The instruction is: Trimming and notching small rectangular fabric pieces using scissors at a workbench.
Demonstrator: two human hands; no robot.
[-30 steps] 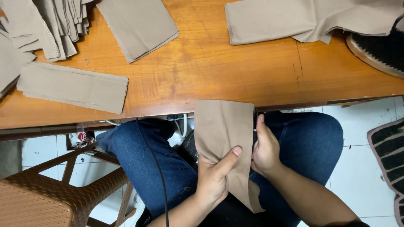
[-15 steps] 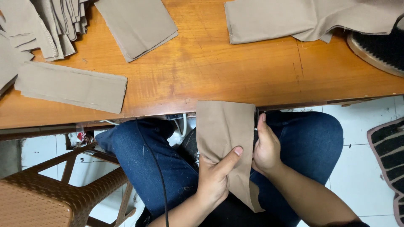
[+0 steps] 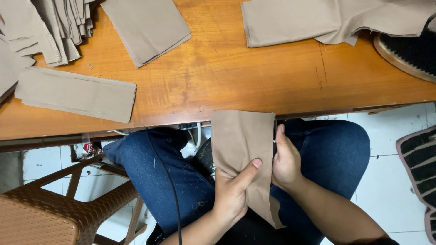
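Note:
I hold a tan rectangular piece of cloth (image 3: 240, 145) upright over my lap, just below the edge of the orange wooden table (image 3: 218, 77). My left hand (image 3: 234, 193) grips its lower part, the thumb pressed across the front. My right hand (image 3: 286, 159) sits at the cloth's right edge with the thumb pointing up; a small dark tool seems pinched in it, too small to identify. My legs in blue jeans (image 3: 172, 177) are beneath the cloth.
On the table lie a flat tan strip (image 3: 75, 93) at the left, a stack of tan pieces (image 3: 50, 27) at the far left, a folded tan piece (image 3: 145, 27), and a larger tan cloth (image 3: 327, 20). A brown plastic stool (image 3: 59, 211) stands at the lower left. A black cable (image 3: 165, 181) crosses my leg.

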